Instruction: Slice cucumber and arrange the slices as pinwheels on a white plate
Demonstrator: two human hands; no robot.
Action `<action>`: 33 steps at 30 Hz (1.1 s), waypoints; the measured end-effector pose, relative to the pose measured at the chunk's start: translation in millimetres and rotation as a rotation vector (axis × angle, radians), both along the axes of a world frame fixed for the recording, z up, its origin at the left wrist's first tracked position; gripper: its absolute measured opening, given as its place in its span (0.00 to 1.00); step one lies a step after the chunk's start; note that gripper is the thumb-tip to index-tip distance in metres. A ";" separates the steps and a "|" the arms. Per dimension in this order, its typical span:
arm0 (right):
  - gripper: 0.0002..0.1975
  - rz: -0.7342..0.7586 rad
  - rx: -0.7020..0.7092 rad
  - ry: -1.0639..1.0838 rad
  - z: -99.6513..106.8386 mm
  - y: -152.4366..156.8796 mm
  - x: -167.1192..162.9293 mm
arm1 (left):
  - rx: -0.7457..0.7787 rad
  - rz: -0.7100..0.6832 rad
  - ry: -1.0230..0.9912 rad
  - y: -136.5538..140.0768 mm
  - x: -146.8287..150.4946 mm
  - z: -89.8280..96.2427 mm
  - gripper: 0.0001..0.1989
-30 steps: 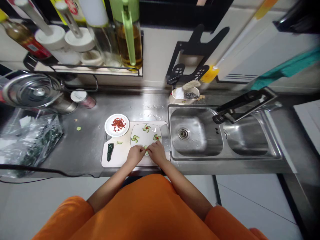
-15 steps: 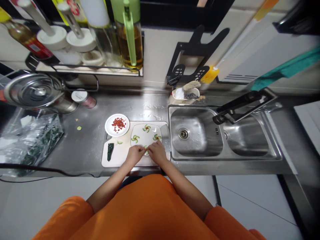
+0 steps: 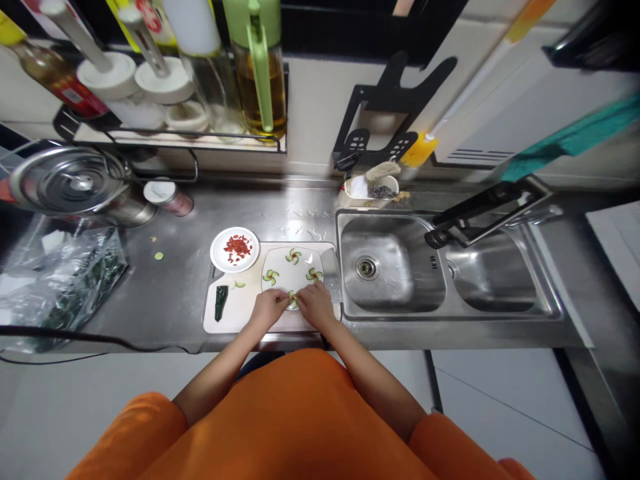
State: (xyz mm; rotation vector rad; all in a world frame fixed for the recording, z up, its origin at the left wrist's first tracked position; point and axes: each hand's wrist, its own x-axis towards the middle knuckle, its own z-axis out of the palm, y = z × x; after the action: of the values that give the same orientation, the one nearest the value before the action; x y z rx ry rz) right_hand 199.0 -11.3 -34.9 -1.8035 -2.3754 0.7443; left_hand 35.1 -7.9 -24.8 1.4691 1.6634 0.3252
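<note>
A white squarish plate (image 3: pixel 293 269) lies on a pale cutting board (image 3: pixel 250 317). Pinwheels of thin green-edged slices, seemingly cucumber, with red centres decorate its far, left and right sides. At the near edge is another pinwheel of cucumber slices (image 3: pixel 293 301), partly covered by my fingers. My left hand (image 3: pixel 270 307) has its fingertips pinched together at this pinwheel's left. From the right, my right hand (image 3: pixel 315 307) is closed with its fingertips against the same slices. A round white plate (image 3: pixel 216 252) of small red pieces overlaps the board's far left corner.
A dark green cucumber piece (image 3: pixel 221 303) and a pale slice (image 3: pixel 240 285) lie on the board's left. The double sink (image 3: pixel 395 263) is at the right. Further left are a plastic bag of greens (image 3: pixel 85 287), a small jar (image 3: pixel 169 198) and a lidded pot (image 3: pixel 75 180).
Both hands stay at the near pinwheel, with only slight finger movement. The right fingertips have shifted a little, and more of the slices shows between the hands.
</note>
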 end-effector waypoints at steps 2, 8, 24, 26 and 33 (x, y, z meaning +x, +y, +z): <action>0.10 -0.019 0.005 0.011 0.4 -0.8 2.9 | 0.012 0.027 -0.007 -0.2 -3.7 0.8 0.07; 0.08 -0.107 0.007 0.050 3.7 -3.8 18.2 | 0.045 0.114 0.003 -2.6 -25.7 2.0 0.09; 0.16 -0.500 -0.030 -0.008 8.9 -15.9 34.6 | 0.012 0.263 0.115 -14.8 -44.7 -4.5 0.18; 0.17 -0.516 -0.063 -0.032 9.0 -16.2 35.2 | -0.020 0.260 0.085 -15.1 -44.1 -4.9 0.19; 0.17 -0.506 -0.081 -0.023 6.9 -14.3 31.9 | -0.131 0.279 0.023 -14.8 -40.6 -12.0 0.18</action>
State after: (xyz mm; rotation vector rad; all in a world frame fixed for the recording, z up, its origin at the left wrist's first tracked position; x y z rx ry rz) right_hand 230.9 -25.5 -28.0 -2.3128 -1.7879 0.7557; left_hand -5.5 -22.7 -36.8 1.1497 1.8754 0.3455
